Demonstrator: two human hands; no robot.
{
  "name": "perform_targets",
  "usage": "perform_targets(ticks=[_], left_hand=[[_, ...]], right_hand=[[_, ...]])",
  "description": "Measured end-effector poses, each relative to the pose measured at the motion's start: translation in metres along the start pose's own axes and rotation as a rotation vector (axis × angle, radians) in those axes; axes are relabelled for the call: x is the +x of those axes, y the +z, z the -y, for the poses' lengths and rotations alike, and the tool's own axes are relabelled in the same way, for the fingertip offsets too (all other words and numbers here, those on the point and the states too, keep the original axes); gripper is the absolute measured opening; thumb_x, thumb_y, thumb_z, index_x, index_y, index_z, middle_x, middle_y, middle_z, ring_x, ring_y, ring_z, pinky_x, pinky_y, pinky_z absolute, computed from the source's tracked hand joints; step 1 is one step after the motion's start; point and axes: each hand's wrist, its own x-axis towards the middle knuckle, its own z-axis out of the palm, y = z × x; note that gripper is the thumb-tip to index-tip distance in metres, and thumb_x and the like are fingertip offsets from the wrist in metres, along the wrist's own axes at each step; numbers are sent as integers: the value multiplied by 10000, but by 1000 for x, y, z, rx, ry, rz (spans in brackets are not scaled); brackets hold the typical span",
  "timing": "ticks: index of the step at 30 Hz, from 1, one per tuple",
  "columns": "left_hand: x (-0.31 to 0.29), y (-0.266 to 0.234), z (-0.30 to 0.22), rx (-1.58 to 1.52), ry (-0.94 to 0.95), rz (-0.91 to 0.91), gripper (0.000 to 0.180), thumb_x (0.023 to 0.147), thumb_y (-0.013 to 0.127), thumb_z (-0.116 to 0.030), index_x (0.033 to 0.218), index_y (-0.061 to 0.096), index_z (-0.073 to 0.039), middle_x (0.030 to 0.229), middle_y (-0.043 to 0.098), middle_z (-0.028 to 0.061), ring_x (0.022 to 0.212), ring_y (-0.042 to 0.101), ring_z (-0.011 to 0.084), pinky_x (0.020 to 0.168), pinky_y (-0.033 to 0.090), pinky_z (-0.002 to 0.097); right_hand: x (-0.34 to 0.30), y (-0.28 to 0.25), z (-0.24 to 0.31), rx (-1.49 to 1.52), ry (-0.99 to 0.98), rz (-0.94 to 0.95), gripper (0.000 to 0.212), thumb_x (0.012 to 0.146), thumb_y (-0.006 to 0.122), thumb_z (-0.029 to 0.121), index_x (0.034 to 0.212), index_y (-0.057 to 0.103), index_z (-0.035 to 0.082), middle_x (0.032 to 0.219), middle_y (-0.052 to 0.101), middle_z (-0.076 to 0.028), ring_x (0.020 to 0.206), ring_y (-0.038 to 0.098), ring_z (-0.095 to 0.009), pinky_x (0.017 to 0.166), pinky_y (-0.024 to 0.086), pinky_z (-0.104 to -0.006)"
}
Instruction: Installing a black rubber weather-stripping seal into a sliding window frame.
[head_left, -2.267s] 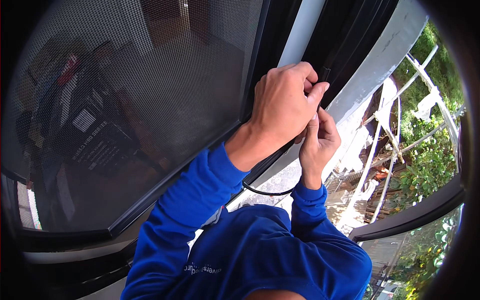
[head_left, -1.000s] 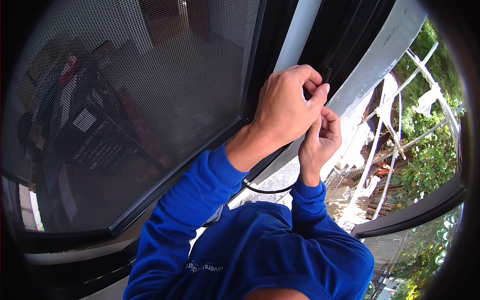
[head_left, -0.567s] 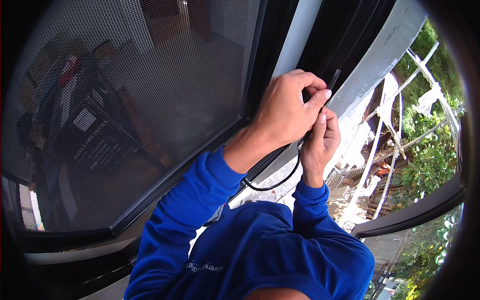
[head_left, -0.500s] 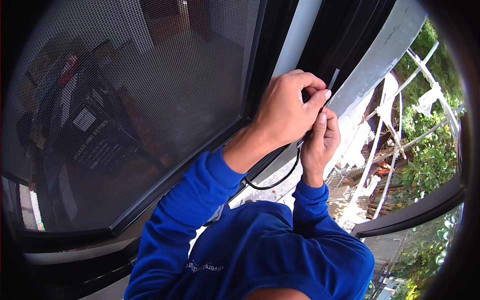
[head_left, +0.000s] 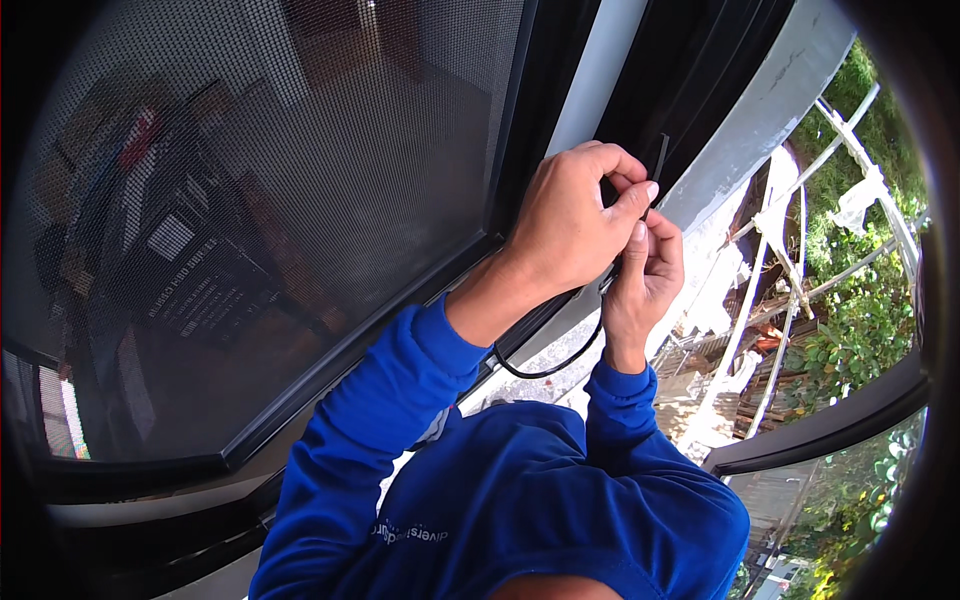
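A thin black strip [head_left: 663, 158] is pinched between the thumb and forefinger of my left hand [head_left: 575, 215], and its free end sticks up beyond the fingertips. Just below, my right hand [head_left: 645, 285] has its thumb and fingertips closed on the same strip. The hands almost touch, so the stretch of strip between them is mostly hidden. A black cord [head_left: 545, 375] hangs in a loop under my hands; whether it is one piece with the strip, I cannot tell. Both hands are in front of a dark window frame [head_left: 690, 70].
A mesh screen panel [head_left: 400, 130] in a black frame fills the left side, with cluttered things showing through it. To the right is a pale grey sill [head_left: 780, 95]. Beyond it are crossed poles [head_left: 790, 210] and green plants [head_left: 850, 340]. A curved black bar [head_left: 830, 430] crosses the lower right.
The strip's free end has turned and tilted slightly left, showing a narrower, darker side. My right fingers have shifted slightly; my left hand has stayed nearly in place.
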Motion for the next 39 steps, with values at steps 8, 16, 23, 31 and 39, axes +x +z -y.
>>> perform_targets(ticks=[8, 16, 23, 31, 39], left_hand=[[-3, 1, 2, -17, -8, 3, 148, 914, 660, -35, 987, 640, 92, 771, 670, 84, 453, 578, 64, 372, 418, 217], [-10, -7, 5, -8, 7, -48, 189, 898, 672, -34, 1035, 653, 93, 799, 662, 75, 486, 569, 57, 400, 414, 212], [-22, -17, 5, 117, 62, -82, 237, 869, 720, -122, 971, 684, 88, 834, 667, 110, 511, 521, 79, 500, 428, 261], [-39, -38, -7, 49, -83, -76, 234, 889, 698, -130, 969, 664, 88, 702, 661, 93, 467, 545, 72, 467, 413, 246], [-64, -69, -29, -166, -185, -155, 210, 921, 677, -158, 973, 669, 46, 545, 556, -25, 489, 459, -1, 440, 306, 213]], right_hand=[[0, -2, -1, 107, 60, -12, 190, 1042, 499, 129, 1154, 541, -19, 770, 629, -91, 574, 566, -120, 522, 478, -245], [-5, 3, 1, 76, 64, -11, 161, 1020, 535, 88, 1133, 563, -24, 762, 631, -82, 575, 573, -108, 521, 489, -237], [-13, 7, 4, 92, 66, 55, 140, 996, 558, 38, 1118, 571, -30, 707, 623, -76, 566, 579, -107, 493, 515, -244], [-24, 18, 11, 111, 121, 150, 155, 979, 576, 18, 1122, 566, -41, 725, 633, -77, 603, 608, -119, 533, 544, -259], [-34, -3, -1, 132, 298, 475, 258, 943, 655, 104, 1123, 589, -69, 796, 655, -109, 677, 639, -160, 638, 544, -282]])
